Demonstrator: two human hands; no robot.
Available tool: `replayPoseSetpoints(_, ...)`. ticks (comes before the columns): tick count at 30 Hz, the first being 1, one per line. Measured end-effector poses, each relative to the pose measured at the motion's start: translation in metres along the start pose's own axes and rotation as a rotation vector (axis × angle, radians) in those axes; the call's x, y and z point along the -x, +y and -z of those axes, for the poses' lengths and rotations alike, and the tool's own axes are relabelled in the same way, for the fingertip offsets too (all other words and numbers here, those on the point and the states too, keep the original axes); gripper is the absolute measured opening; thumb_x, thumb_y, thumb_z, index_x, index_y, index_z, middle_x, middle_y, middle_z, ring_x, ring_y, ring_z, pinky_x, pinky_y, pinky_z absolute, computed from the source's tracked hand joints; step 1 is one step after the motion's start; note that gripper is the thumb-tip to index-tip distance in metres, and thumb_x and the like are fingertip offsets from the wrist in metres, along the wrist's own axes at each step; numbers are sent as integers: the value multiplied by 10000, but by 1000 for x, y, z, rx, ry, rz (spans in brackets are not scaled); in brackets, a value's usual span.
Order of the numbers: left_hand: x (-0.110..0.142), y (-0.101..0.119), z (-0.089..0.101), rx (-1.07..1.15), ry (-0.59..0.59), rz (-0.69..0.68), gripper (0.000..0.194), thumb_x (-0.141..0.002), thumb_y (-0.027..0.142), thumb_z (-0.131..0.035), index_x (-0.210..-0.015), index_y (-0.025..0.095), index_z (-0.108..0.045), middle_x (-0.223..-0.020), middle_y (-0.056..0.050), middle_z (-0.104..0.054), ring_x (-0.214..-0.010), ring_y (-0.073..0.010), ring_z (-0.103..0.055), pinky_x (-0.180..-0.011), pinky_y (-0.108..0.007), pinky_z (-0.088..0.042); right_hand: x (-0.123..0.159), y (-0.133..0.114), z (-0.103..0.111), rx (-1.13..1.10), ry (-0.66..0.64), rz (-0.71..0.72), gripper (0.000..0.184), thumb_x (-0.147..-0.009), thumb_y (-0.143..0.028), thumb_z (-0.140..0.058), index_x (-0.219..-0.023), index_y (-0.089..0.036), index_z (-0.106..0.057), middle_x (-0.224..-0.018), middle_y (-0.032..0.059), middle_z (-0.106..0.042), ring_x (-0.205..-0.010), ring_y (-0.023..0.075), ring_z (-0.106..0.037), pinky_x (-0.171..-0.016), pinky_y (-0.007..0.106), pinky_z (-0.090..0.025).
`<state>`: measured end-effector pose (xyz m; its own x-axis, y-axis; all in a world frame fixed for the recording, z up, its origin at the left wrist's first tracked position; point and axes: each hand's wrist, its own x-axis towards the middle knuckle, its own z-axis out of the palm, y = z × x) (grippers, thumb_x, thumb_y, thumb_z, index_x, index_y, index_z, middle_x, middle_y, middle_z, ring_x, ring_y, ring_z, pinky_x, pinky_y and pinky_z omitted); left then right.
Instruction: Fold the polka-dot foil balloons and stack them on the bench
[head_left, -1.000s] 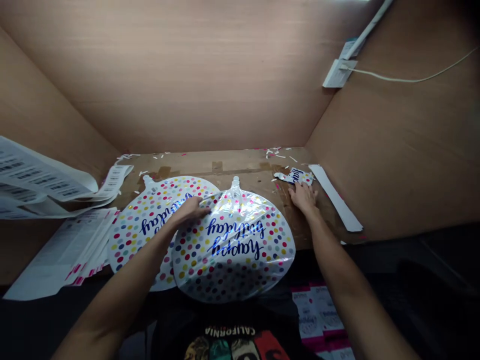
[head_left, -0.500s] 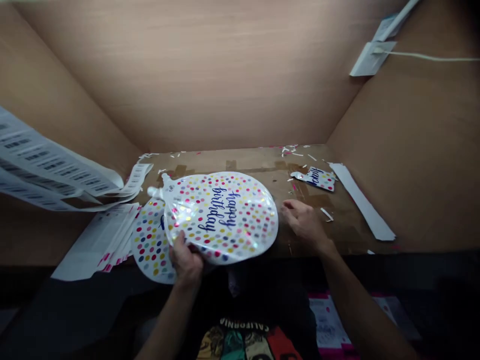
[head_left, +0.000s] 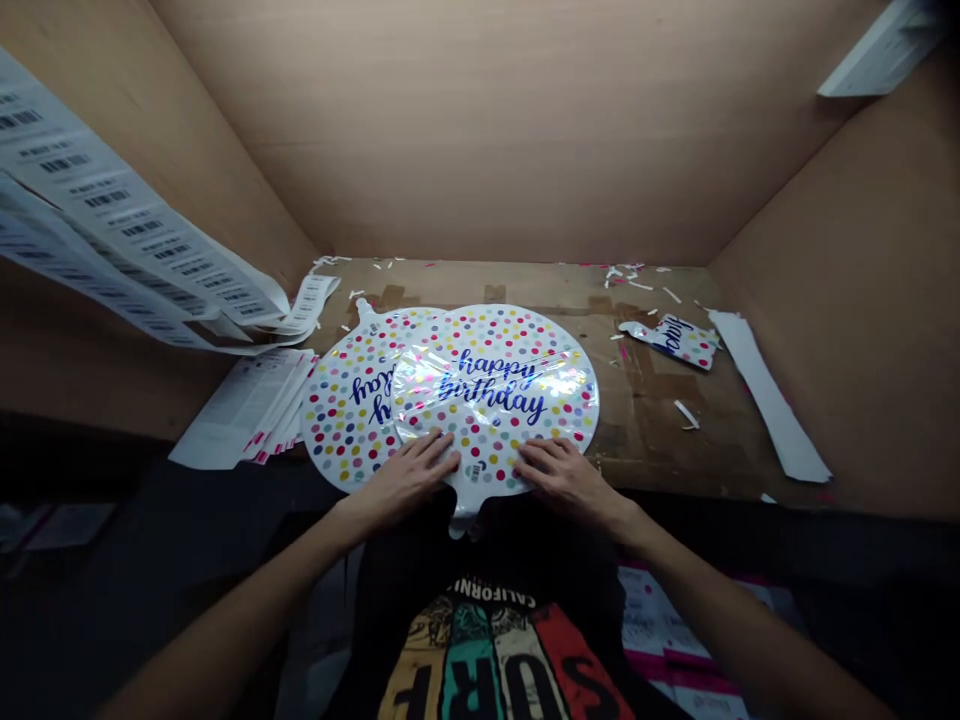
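A flat foil balloon (head_left: 495, 400), white with coloured dots and blue "happy birthday" lettering, lies on the cardboard surface with its neck toward me. My left hand (head_left: 416, 470) rests on its lower left edge, fingers stretched out. On the lower right edge lies my right hand (head_left: 566, 475), its fingers also spread flat. Partly covered by this balloon, a second dotted foil balloon (head_left: 337, 420) lies to the left, its neck pointing away from me. To the right is a small folded dotted balloon piece (head_left: 679, 342) showing part of the lettering.
Strips of barcode labels (head_left: 150, 225) hang at the left, above a fan of white packets (head_left: 232, 410) with pink edges. A long white strip (head_left: 769, 400) lies at the right. Paper scraps (head_left: 630, 275) are scattered at the back. Cardboard walls (head_left: 480, 130) enclose the surface.
The top balloon has been turned so its lettering reads upright and laid down. My left hand has let go of its edge; my right hand has come onto it.
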<state>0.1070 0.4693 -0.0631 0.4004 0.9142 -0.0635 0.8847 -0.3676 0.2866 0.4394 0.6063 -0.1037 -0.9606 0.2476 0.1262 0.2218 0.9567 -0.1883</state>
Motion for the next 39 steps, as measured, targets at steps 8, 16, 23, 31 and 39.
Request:
replayPoseSetpoints(8,-17,13,-7,-201,-47,-226,238,-1026,102,-475,-1150,123,-677,-1143,-160,-713,-1096,-273,-671,-941,-385,-533,-4,2,30,-61,-150,-36,211,-994,-80,-488,-1036,-144,-684,-1017,121,-683,-936,239,-559,-841,365,-433)
replayPoseSetpoints(16,-37,12,11,358,23,-153,267,-1028,203,-472,-1099,217,-729,-915,-99,-671,-851,-212,-619,-861,-314,-486,8,31,57,-465,-40,-86,248,-1042,-196,-468,-825,-188,-588,-875,62,-617,-849,193,-521,-770,308,-405)
replayPoseSetpoints(23,-65,11,38,610,-122,-26,232,-936,300,-621,-797,183,-766,-789,-46,-685,-724,-148,-596,-701,-241,-417,9,30,62,-524,-23,-140,302,-1076,-291,-440,-819,-189,-562,-855,48,-608,-798,171,-496,-759,295,-386)
replayPoseSetpoints(31,-85,6,45,625,-203,186,338,-827,447,-745,-700,145,-664,-584,29,-536,-559,-97,-441,-530,-219,-278,8,39,58,-553,-5,-219,381,-1068,-359,-464,-732,-184,-508,-753,7,-538,-723,143,-444,-709,272,-344)
replayPoseSetpoints(39,-95,-5,43,875,-214,288,373,-685,455,-860,-780,143,-677,-677,11,-627,-606,-118,-525,-540,-213,-359,0,38,60,-582,77,-286,403,-996,-359,-553,-657,-188,-418,-672,-20,-444,-652,126,-368,-634,264,-273)
